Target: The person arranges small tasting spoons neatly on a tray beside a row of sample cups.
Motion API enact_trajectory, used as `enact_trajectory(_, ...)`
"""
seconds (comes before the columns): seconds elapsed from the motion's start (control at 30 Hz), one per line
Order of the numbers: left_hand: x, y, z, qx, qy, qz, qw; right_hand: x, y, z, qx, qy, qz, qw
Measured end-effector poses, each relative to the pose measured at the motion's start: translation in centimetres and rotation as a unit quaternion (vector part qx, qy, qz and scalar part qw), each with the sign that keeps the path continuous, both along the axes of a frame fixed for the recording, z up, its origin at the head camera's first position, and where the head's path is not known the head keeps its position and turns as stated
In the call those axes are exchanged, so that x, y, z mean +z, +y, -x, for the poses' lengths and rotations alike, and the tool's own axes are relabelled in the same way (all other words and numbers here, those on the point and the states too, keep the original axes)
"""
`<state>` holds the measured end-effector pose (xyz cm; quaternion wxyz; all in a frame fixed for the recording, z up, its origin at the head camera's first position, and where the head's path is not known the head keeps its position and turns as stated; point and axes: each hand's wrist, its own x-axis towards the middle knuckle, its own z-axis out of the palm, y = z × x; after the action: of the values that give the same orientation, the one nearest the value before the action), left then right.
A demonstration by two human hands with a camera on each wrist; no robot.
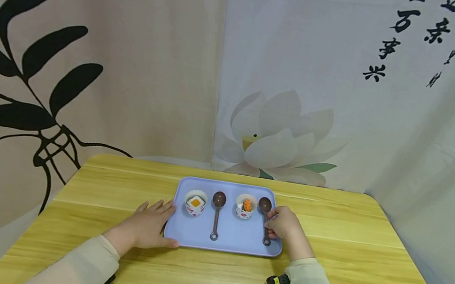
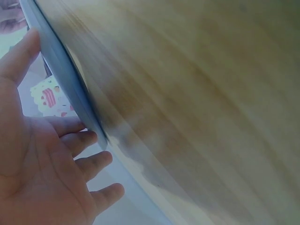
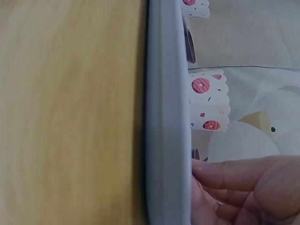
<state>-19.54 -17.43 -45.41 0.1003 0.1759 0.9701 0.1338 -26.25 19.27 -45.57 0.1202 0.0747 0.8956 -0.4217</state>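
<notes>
On the lilac-blue tray point(image 1: 235, 240), two paper cups alternate with two brown spoons. My left hand point(image 1: 148, 226) touches the tray's front left corner, thumb at the front rim and fingers spread along the left side. At the tray's right end, my right hand point(image 1: 287, 225) pinches the handle of the right spoon point(image 1: 264, 205), whose bowl points away from me. The other spoon point(image 1: 219, 200) lies in the middle. A white block with an orange square fills the left cup point(image 1: 194, 210). Something orange sits in the right cup point(image 1: 243, 213), just left of the pinched spoon.
The tray stands near the far edge of the wooden table point(image 1: 206, 281). Behind it hang cloth curtains point(image 1: 166, 79) printed with leaves, a lotus and writing. A small black camera point(image 1: 278, 283) is strapped at my right wrist.
</notes>
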Motion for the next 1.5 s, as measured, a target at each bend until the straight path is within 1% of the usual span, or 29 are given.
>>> enact_trajectory(0.3, -0.2, -0.1, 0.1, -0.001, 0.002, 0.001, 1.0, 0.1, 0.0, -0.1, 0.001, -0.001, 0.012, 1.0)
enact_trajectory(0.7, -0.5, -0.2, 0.2, 0.0, 0.003, -0.001, 1.0, -0.2, 0.0, 0.1, 0.007, 0.003, 0.009, 1.0)
enact_trajectory(0.97, -0.3, -0.2, 0.2, -0.001, 0.003, 0.0, 1.0, 0.3, 0.2, 0.1, 0.008, -0.002, 0.014, 1.0)
enact_trajectory(1.2, -0.3, -0.2, 0.2, -0.002, 0.003, 0.001, 1.0, 1.1, 0.9, -0.7, 0.021, 0.003, -0.015, 1.0)
enact_trajectory(1.33, -0.3, -0.1, 0.2, -0.003, 0.002, -0.001, 1.0, 1.7, 1.4, -1.5, 0.029, 0.019, -0.009, 0.999)
enact_trajectory(1.5, -0.1, 0.0, 0.1, -0.004, 0.004, -0.004, 1.0, 2.8, 2.2, -2.3, 0.042, 0.037, 0.003, 0.998)
